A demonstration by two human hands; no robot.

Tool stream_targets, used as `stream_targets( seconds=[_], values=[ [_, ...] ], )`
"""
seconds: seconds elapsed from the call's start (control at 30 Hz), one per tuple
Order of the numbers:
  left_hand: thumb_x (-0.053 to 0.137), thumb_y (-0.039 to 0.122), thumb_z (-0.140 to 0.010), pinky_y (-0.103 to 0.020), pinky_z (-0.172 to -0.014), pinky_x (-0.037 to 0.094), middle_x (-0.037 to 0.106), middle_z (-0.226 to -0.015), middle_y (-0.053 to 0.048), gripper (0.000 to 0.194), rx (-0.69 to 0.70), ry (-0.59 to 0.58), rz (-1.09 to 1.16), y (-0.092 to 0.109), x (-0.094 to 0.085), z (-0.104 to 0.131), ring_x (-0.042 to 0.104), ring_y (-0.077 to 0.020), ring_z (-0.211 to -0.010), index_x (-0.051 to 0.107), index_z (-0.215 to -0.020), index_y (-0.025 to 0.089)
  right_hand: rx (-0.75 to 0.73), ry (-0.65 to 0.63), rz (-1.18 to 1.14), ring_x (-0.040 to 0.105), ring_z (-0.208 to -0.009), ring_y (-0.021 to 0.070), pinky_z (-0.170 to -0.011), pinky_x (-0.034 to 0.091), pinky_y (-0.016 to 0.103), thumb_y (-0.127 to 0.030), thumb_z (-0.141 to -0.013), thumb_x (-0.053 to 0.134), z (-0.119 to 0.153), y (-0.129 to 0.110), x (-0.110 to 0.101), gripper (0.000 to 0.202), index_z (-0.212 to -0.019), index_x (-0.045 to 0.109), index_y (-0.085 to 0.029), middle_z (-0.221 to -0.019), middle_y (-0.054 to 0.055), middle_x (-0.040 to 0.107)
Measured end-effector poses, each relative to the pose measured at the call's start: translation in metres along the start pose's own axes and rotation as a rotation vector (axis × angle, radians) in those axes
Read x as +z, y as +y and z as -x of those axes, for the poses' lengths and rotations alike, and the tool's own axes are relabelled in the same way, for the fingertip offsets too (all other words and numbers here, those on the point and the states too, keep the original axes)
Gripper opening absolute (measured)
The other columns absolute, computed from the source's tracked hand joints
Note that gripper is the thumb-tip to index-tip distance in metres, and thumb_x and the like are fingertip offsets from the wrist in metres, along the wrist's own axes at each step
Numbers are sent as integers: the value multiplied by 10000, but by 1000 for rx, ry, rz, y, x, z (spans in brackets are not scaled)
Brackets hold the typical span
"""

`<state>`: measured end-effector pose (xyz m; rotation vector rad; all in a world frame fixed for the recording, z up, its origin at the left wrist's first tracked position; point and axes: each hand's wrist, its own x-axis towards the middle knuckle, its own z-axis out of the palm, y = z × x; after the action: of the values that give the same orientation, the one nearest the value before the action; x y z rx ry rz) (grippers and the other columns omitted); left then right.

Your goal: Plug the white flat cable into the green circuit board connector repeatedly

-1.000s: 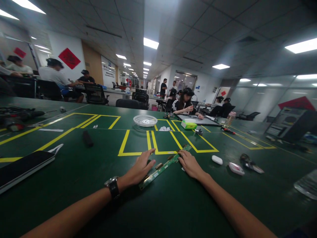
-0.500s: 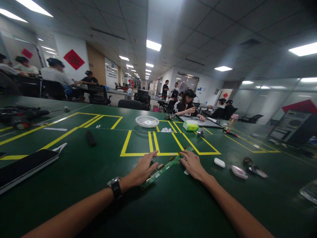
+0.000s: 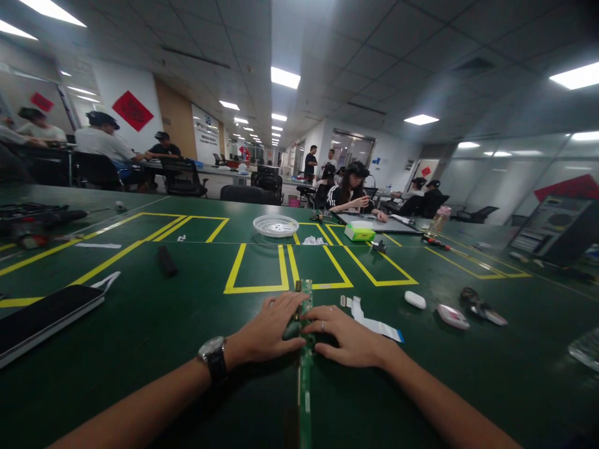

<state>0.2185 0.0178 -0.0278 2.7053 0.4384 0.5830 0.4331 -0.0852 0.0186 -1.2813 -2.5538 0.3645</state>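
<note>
A long, narrow green circuit board (image 3: 305,374) lies on the green table, running away from me in line with my view. My left hand (image 3: 274,321) grips it from the left, fingers across its far part and thumb at its edge. From the right, my right hand (image 3: 346,335) reaches onto the same stretch, fingertips on the board and thumb beside it. The fingers partly cover the board's middle. Just beyond my right hand lies a white flat ribbon cable (image 3: 374,324) with a blue end.
Ahead stands a white basket (image 3: 276,226), near a green-yellow box (image 3: 359,233). A white case (image 3: 415,300) and a pink-white item (image 3: 453,316) lie right. A black device (image 3: 51,315) is left. Yellow tape marks the table (image 3: 196,374). A person (image 3: 353,190) sits opposite.
The circuit board has turned from slanting to pointing straight away from me. My hands have come closer together on it. The ribbon cable, mostly hidden before, now shows.
</note>
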Motion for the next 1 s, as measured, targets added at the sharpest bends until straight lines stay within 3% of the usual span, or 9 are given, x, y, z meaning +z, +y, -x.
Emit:
stream_targets(
  seconds=[0.07,0.13,0.27,0.33,0.4,0.5,0.6,0.8,1.0],
  values=[
    [598,573,-879,-508,-1093,272,410,-1491,-115,738,-3,-38,-31,0,0,0,349,-332,-1371,304,-1477,255,-78,-12,-61,527,-1229,194,-1071,363,354,-227,-906,589,-3,-10,1,269,-1168,650,-212,-1275,63,628],
    [601,601,-869,-504,-1083,276,448,-1460,-111,711,-2,-72,-53,0,1,-1,373,-335,-1354,365,-1445,258,-55,34,-47,554,-1183,182,-1048,385,346,-193,-913,562,-3,-7,-1,250,-1146,648,-219,-1213,51,656],
    [605,646,-846,-487,-1072,291,469,-1441,-108,723,-14,-80,-54,-2,1,-1,394,-338,-1335,408,-1421,254,330,209,214,551,-1159,260,-1015,407,416,-227,-874,581,12,34,-15,365,-1233,597,-161,-1243,130,612],
    [603,653,-844,-484,-1071,294,458,-1454,-105,732,-24,-84,-50,-2,1,-1,398,-337,-1331,404,-1427,257,526,162,327,565,-1110,303,-967,431,432,-301,-855,608,23,59,-21,429,-1239,604,-111,-1229,183,594],
    [597,652,-849,-484,-1071,294,455,-1457,-99,727,-33,-87,-48,-2,0,-1,403,-333,-1328,403,-1429,259,598,95,343,585,-1056,299,-915,452,411,-381,-876,586,31,75,-25,426,-1205,629,-114,-1189,179,598],
    [594,651,-853,-487,-1072,293,460,-1454,-90,727,-37,-88,-44,-1,-1,0,403,-330,-1329,395,-1436,264,545,57,312,605,-980,261,-845,464,364,-354,-907,545,31,75,-24,311,-1108,659,-146,-1093,132,627],
    [597,639,-857,-491,-1071,295,458,-1457,-88,737,-32,-89,-36,1,-3,-1,401,-333,-1330,372,-1455,271,434,57,251,603,-960,240,-818,456,343,-302,-904,564,21,55,-18,227,-1060,656,-165,-1044,98,643],
    [596,630,-862,-501,-1065,297,462,-1454,-96,755,-32,-97,-43,3,-4,-1,398,-332,-1332,338,-1474,268,280,44,170,577,-932,226,-800,424,354,-369,-850,674,6,18,-6,221,-997,637,-208,-996,48,632],
    [598,623,-865,-498,-1071,290,456,-1458,-100,748,-32,-95,-46,3,-3,-1,388,-329,-1343,341,-1470,265,247,48,197,561,-929,227,-810,403,367,-372,-863,654,0,4,2,213,-985,626,-199,-993,53,618]
  ],
)
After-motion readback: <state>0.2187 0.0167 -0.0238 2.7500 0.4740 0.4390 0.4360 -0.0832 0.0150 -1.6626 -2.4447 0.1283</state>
